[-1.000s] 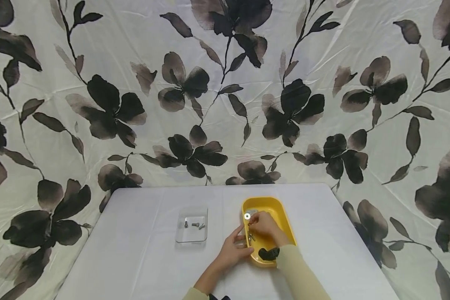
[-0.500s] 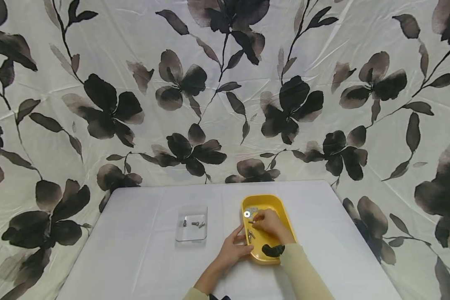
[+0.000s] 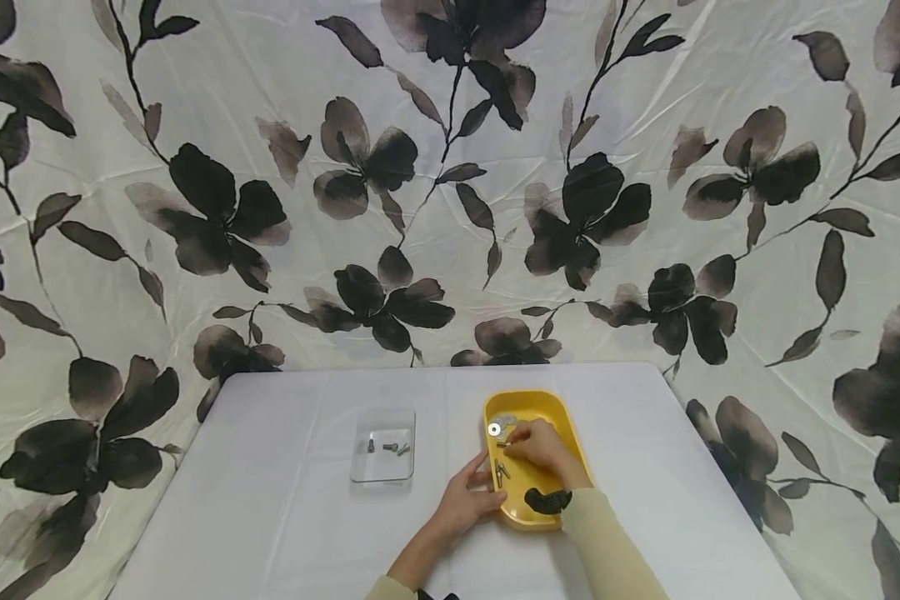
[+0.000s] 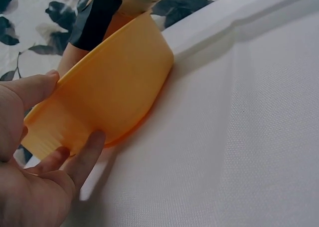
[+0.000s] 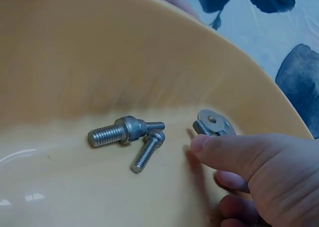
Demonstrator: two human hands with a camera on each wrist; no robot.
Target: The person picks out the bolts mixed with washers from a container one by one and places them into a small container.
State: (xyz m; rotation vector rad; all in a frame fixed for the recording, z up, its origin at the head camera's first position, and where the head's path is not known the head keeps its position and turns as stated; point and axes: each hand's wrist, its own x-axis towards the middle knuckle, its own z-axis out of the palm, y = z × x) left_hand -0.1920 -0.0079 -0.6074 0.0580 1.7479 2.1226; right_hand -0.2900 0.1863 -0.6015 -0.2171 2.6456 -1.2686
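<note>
Inside the yellow tray (image 3: 551,406), my right hand (image 3: 543,448) pinches a bolt (image 5: 201,127) between thumb and fingers; its threaded end pokes out past the thumb, the rest hidden by the hand. Behind it, flat metal washers (image 5: 209,118) lie against the tray's wall. Along that same wall rest a thick socket head bolt (image 5: 107,136) and a thinner one (image 5: 144,154), with another thin shank beside the thick bolt's head. My left hand (image 4: 40,182) rests against the tray's outer left side, thumb at the rim and fairly straight fingers low on the wall.
To the left on the white-covered table (image 3: 285,500) stands a clear plastic box (image 3: 382,477) with a few small bolts (image 3: 392,448) in it. A floral cloth (image 3: 450,208) hangs behind the table. A black strap (image 3: 547,502) circles my right wrist.
My right hand has shifted slightly rightward within the tray, and the bolt in its fingers shows more plainly. The left hand and tray look nearly the same.
</note>
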